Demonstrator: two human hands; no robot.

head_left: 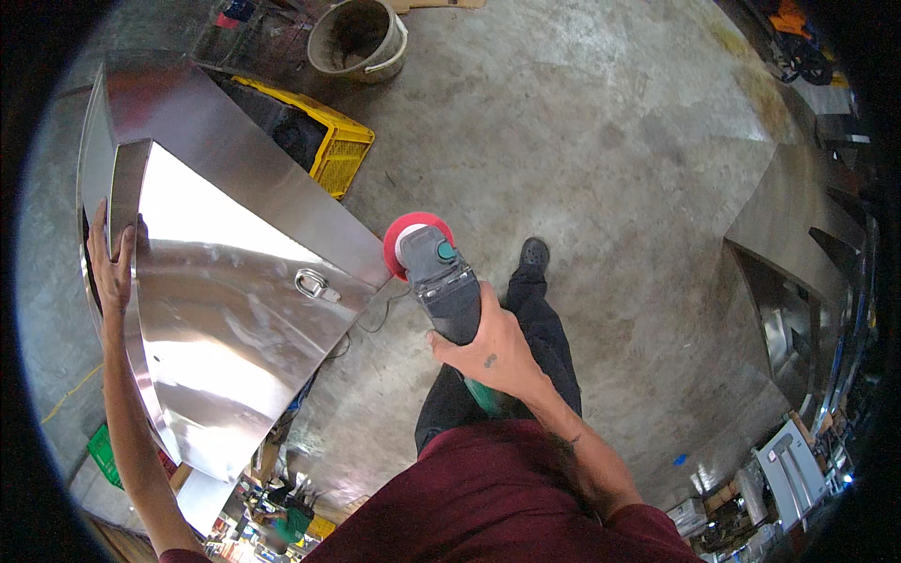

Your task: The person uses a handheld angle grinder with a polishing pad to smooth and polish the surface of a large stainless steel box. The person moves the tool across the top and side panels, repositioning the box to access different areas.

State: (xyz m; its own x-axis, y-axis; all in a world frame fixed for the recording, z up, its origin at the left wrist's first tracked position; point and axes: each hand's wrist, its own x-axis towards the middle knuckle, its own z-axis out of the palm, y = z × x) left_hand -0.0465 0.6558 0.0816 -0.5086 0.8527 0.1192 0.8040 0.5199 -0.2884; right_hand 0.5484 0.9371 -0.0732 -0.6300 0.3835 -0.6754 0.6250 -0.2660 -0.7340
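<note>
My right hand [497, 347] is wrapped round the dark grey and green body of an angle grinder [450, 291]. A red round pad [398, 246] sits on its head, close to the near corner of a shiny metal box. The box has a hinged metal door [216, 319], which carries a small D-shaped latch [311, 283]. At the door's far-left edge my left hand [114, 263] grips the rim, its fingers reaching over it. Whether the pad touches the metal, or is turning, I cannot tell.
Behind the box stand a yellow crate [343, 155] and a grey bucket [355, 42]. A thin cable [383, 314] lies on the concrete floor [601, 141]. More sheet-metal pieces [788, 235] stand at the right. Another person [282, 521] is at the lower left.
</note>
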